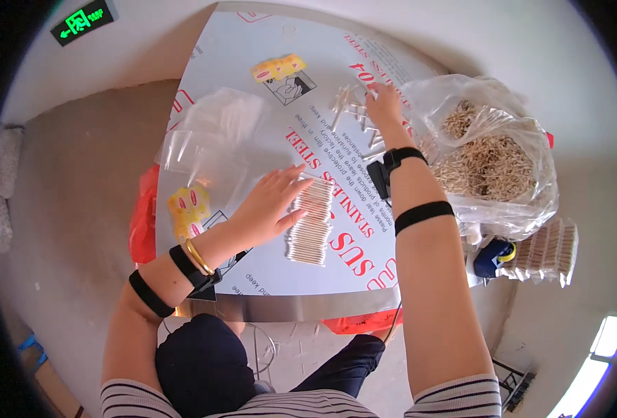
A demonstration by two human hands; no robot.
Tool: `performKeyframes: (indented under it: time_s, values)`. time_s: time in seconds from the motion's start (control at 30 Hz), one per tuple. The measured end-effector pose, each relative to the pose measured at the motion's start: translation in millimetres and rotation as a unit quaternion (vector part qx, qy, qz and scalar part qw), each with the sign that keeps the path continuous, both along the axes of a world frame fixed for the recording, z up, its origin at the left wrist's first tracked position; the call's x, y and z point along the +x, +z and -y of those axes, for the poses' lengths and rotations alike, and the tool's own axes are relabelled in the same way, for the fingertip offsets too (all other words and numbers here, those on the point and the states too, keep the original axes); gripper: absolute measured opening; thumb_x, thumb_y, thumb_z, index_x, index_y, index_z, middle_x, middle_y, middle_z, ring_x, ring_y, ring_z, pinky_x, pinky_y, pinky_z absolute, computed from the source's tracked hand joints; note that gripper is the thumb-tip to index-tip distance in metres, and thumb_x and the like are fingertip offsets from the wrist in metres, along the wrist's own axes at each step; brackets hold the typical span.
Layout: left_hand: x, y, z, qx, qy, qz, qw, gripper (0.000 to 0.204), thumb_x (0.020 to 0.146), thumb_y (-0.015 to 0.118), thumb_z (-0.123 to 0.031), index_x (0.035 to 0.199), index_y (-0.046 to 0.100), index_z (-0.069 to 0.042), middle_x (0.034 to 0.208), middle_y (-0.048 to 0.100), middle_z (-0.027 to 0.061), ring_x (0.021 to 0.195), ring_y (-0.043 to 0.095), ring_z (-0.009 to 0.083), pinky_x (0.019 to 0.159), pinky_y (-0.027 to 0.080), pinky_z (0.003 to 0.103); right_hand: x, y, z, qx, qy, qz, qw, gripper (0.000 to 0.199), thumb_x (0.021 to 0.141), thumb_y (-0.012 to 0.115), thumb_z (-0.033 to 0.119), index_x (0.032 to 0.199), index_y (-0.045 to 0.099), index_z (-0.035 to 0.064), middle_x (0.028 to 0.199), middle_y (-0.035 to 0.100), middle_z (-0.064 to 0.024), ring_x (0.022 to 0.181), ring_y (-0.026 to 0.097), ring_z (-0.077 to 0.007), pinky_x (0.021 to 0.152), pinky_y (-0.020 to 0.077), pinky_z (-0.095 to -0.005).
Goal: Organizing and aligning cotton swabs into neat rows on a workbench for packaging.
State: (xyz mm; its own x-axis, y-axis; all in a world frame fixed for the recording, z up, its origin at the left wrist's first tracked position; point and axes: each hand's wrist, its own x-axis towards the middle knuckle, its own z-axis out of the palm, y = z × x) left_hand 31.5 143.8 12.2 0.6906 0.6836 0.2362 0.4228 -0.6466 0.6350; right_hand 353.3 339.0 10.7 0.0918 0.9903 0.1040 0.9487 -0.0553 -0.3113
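A shiny steel surface [280, 306] carries a clear plastic bag of pale sticks [493, 167] at its right edge. Near centre, the left hand [270, 205] lies flat, fingers spread, touching a neat row of white cotton swabs [310, 221]. Farther right, the right hand [384, 104] reaches loose scattered swabs [354, 111], its fingers' state unclear.

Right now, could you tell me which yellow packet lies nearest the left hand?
The yellow packet at the table's left edge, beside the left hand; the other lies far across.

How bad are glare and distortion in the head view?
Head view: strong fisheye bending at the shiny steel table's front edge, black vignette around the rim; bright blown-out window patch lower right; soft sheen on the clear plastic bags; left hand and right hand reasonably sharp.
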Motion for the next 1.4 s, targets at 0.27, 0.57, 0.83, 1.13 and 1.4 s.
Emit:
performKeyframes:
  time_s: [0.27, 0.57, 0.83, 1.13, 1.4]
  values:
    - [0.0, 4.2, 4.5, 0.006, 0.007, 0.034, 0.999, 0.056, 0.101, 0.062, -0.028, 0.149, 0.043, -0.007, 0.159, 0.038, 0.0206, 0.145, 0.039, 0.043, 0.121, 0.029, 0.056, 2.0, 32.3, -7.3, -0.103, -0.056, 0.172, 0.978, 0.034, 0.091, 0.063, 0.033, 0.108, 0.075, 0.006, 0.11, 0.074, -0.0183, 0.107, 0.07, -0.0322, 0.099, 0.0489, -0.0485]
    - [7.6, -13.6, 3.7, 0.068, 0.053, -0.07, 0.994, 0.062, 0.102, 0.058, -0.043, 0.149, 0.045, -0.004, 0.155, 0.043, 0.0178, 0.148, 0.036, 0.0382, 0.122, 0.025, 0.058, -34.8, 52.5, 356.6, -0.141, 0.021, -0.229, 0.963, 0.012, 0.088, 0.071, 0.004, 0.097, 0.063, 0.0032, 0.092, 0.067, -0.0133, 0.086, 0.067, -0.0279, 0.081, 0.0524, -0.0385]
    - [18.1, -26.2, 0.8, 0.069, 0.064, 0.012, 0.995, 0.067, 0.102, 0.058, -0.043, 0.153, 0.038, -0.004, 0.153, 0.047, 0.0157, 0.147, 0.038, 0.0359, 0.123, 0.022, 0.057, 21.4, 38.0, 621.5, -0.294, -0.181, -0.129, 0.929, 0.011, 0.085, 0.073, 0.006, 0.095, 0.069, 0.0041, 0.088, 0.072, -0.0107, 0.083, 0.072, -0.0256, 0.077, 0.0561, -0.0368]
    - [16.2, -19.3, 10.6, 0.096, 0.088, -0.019, 0.991, 0.073, 0.103, 0.054, -0.05, 0.156, 0.033, -0.004, 0.156, 0.045, 0.0152, 0.15, 0.036, 0.0333, 0.125, 0.019, 0.056, 17.7, 73.6, 461.1, -0.038, -0.161, -0.035, 0.986, 0.008, 0.091, 0.07, 0.008, 0.094, 0.064, 0.0043, 0.089, 0.067, -0.0119, 0.086, 0.065, -0.0317, 0.076, 0.0502, -0.0435]
    - [23.4, -13.5, 11.6, 0.091, 0.085, -0.04, 0.991, 0.077, 0.1, 0.055, -0.053, 0.155, 0.035, -0.003, 0.157, 0.044, 0.0138, 0.151, 0.035, 0.0326, 0.126, 0.017, 0.054, 42.1, 47.8, 225.2, -0.016, 0.069, -0.036, 0.997, 0.047, 0.086, 0.063, -0.001, 0.132, 0.055, 0.0097, 0.127, 0.058, -0.0138, 0.106, 0.064, -0.0358, 0.089, 0.0523, -0.0481]
